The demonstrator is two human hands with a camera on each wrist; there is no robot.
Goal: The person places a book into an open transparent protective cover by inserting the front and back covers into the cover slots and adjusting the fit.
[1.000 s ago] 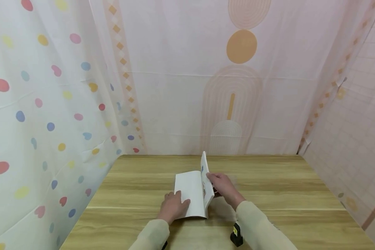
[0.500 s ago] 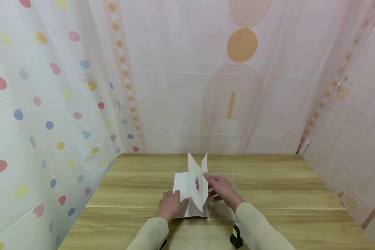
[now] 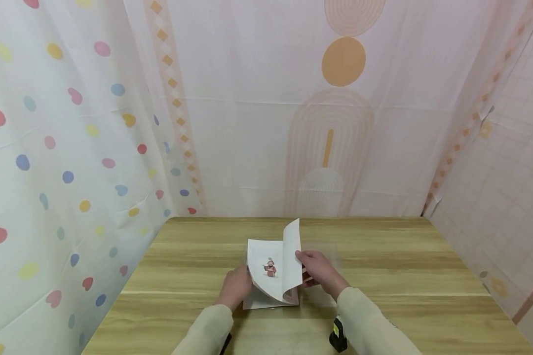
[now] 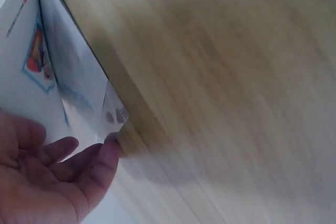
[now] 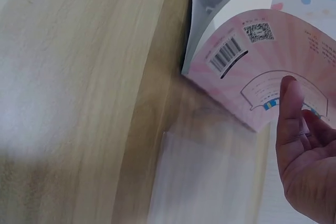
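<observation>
Cream long sleeves (image 3: 204, 330) cover both arms, with black wrist-mounted cameras (image 3: 338, 337).

Wooden table (image 3: 382, 256), polka-dot curtain (image 3: 62, 148) at left, pink patterned backdrop (image 3: 266, 123) behind.

Both forearms come in from the bottom edge of the head view, in light beige sleeves, and they point forward and a little toward each other. The left hand (image 3: 235, 287) lies low, with the palm turned down and the wrist almost straight. In the left wrist view its fingers (image 4: 63, 150) are stretched out side by side, relaxed and only slightly bent. The right hand (image 3: 320, 270) is a little higher and further forward than the left one. Its fingers point toward the left, and the thumb (image 5: 290, 109) stands straight in the right wrist view, apart from the other fingers, which are loosely bent.
</observation>
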